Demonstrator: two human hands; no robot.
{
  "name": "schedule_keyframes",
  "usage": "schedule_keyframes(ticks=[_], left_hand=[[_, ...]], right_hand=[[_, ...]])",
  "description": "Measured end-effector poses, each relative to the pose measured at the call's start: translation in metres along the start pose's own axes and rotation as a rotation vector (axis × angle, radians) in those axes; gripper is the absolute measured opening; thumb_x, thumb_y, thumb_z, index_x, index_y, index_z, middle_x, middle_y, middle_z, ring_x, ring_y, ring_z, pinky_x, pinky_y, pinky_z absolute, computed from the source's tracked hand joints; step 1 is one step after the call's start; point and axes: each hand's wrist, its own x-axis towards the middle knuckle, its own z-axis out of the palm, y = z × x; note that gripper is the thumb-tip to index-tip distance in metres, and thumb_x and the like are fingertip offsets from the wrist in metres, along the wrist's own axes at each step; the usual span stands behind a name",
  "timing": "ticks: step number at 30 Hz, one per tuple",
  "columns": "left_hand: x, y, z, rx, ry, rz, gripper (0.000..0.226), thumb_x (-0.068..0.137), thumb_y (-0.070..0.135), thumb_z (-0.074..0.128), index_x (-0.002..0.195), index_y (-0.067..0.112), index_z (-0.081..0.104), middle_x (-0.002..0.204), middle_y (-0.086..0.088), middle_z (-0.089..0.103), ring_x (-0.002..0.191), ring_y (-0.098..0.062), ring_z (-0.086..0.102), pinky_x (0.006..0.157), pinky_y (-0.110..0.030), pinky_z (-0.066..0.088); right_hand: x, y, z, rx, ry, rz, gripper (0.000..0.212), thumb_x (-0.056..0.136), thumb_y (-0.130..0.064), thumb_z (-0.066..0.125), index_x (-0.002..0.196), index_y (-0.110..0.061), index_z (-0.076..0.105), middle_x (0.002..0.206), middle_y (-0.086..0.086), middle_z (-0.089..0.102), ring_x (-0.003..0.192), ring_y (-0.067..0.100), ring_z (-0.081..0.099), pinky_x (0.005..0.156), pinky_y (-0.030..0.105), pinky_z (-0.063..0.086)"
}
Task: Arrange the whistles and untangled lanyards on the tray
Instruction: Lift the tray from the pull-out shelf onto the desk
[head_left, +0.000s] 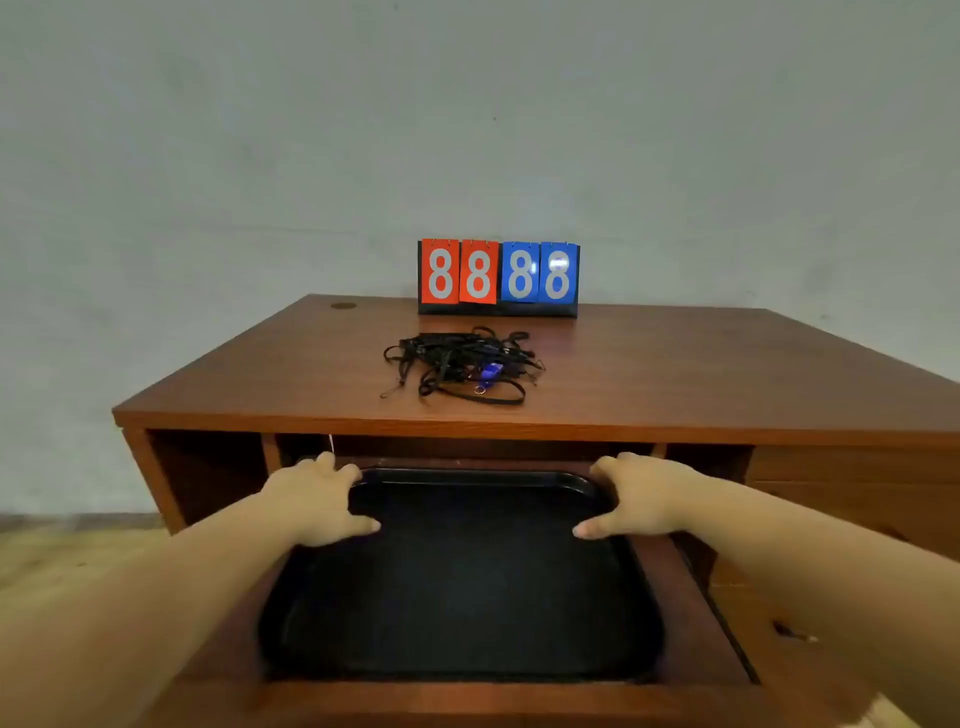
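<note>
A black tray (462, 587) lies in the pulled-out drawer (467, 699) under the desktop. My left hand (317, 501) grips the tray's far left rim, thumb on the inside and fingers curled over the edge. My right hand (639, 499) grips the far right rim the same way. On the wooden desktop (675, 374) behind lies a tangled heap of black lanyards (457, 361). A blue whistle (491, 371) with a metal ring sits in the heap's right part. Any other whistles are hidden in the tangle.
A flip scoreboard (498, 275) showing 8 8 in red and 8 8 in blue stands at the desk's back edge against the grey wall. Open cubbies flank the drawer, and closed drawers (852, 467) are on the right. Wooden floor shows at left.
</note>
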Motion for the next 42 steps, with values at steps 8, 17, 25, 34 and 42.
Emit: schedule_keyframes(ticks=[8,17,25,34,42], left_hand=[[-0.008,-0.022,0.029,-0.494,-0.217,-0.154,0.106,0.072,0.052,0.072,0.149,0.025,0.004,0.151,-0.008,0.026,0.118,-0.025,0.052,0.070,-0.026,0.058],[-0.024,-0.019,0.036,-0.594,-0.135,-0.124,0.118,0.067,0.058,0.073,0.150,0.014,0.002,0.156,-0.007,0.021,0.137,-0.023,0.034,0.109,-0.031,0.034],[-0.049,-0.003,0.005,-0.639,-0.055,-0.009,0.105,0.073,0.056,0.069,0.149,0.013,0.012,0.152,-0.003,0.031,0.133,-0.021,0.040,0.105,-0.028,0.035],[-0.046,0.030,-0.038,-0.738,0.061,0.154,0.077,0.065,0.054,0.077,0.130,0.025,0.046,0.125,0.009,0.058,0.106,-0.011,0.056,0.089,-0.024,0.043],[0.002,0.106,-0.065,-0.940,0.047,0.182,0.056,0.062,0.040,0.084,0.109,0.023,0.061,0.109,0.006,0.065,0.097,-0.014,0.061,0.080,-0.026,0.049]], right_hand=[[0.002,0.012,0.039,0.609,-0.174,0.199,0.111,0.067,-0.040,0.081,0.150,-0.023,0.010,0.153,0.010,0.026,0.122,0.029,0.051,0.069,0.025,0.057],[-0.007,0.013,0.046,0.651,-0.068,0.177,0.110,0.068,-0.026,0.083,0.150,-0.014,0.011,0.153,0.007,0.026,0.136,0.029,0.035,0.092,0.036,0.051],[-0.030,0.032,0.016,0.633,-0.042,0.152,0.104,0.067,-0.041,0.081,0.148,-0.015,0.021,0.145,0.006,0.040,0.128,0.029,0.045,0.089,0.036,0.052],[-0.060,0.061,-0.003,0.583,0.132,0.215,0.082,0.067,-0.056,0.074,0.133,-0.017,0.047,0.132,0.004,0.056,0.116,0.024,0.055,0.096,0.033,0.045],[-0.048,0.128,-0.029,0.470,0.308,0.429,0.074,0.071,-0.065,0.065,0.115,-0.005,0.060,0.101,0.008,0.064,0.090,0.025,0.061,0.077,0.033,0.051]])
